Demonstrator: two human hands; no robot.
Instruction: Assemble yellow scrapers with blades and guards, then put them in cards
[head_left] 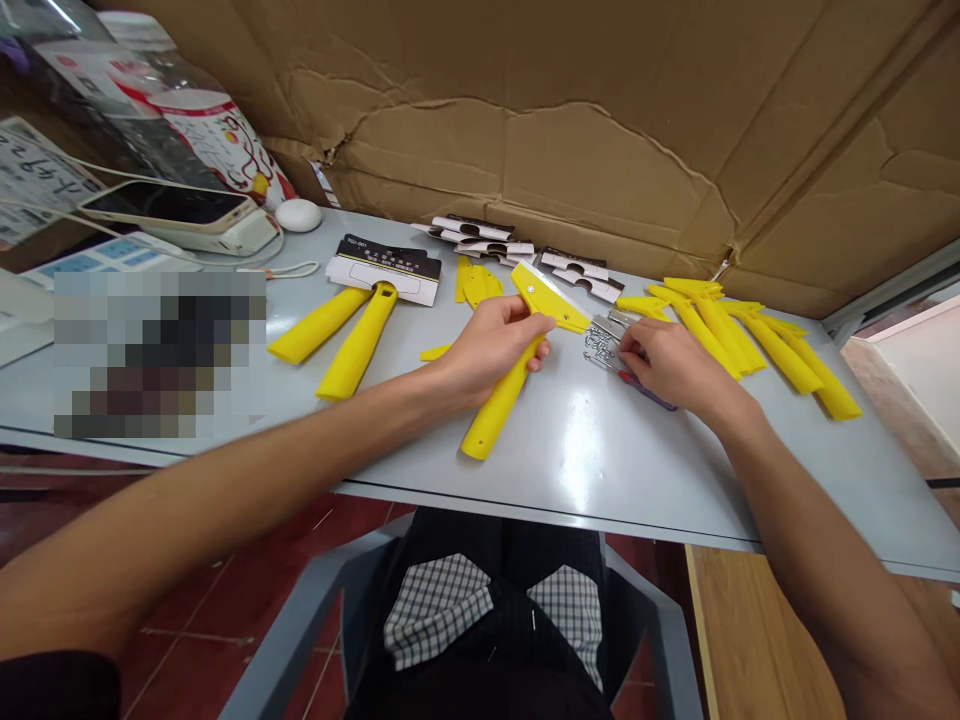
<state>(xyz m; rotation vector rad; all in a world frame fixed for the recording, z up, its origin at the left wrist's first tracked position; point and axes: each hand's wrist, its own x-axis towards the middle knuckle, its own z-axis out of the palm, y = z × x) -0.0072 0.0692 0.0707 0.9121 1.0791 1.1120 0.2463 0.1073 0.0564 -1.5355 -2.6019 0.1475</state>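
Note:
My left hand (499,345) is wrapped round the neck of a yellow scraper (499,415). A metal blade edge runs along the scraper's head, and its handle points down toward me. Just right of that head lies a small pile of metal screws (598,342). My right hand (643,350) has its fingers closed at the pile's right side; whatever they hold is too small to make out. Beneath this hand lies a screwdriver (626,376) with a red and dark handle, its tip at the screws.
Several yellow handles (780,350) lie at the right. Two yellow scrapers with a black and white card (386,270) are at the left. Folded cards (491,240) and yellow head pieces (480,285) lie behind. Bottles (217,140) and a phone (169,203) stand back left, before cardboard.

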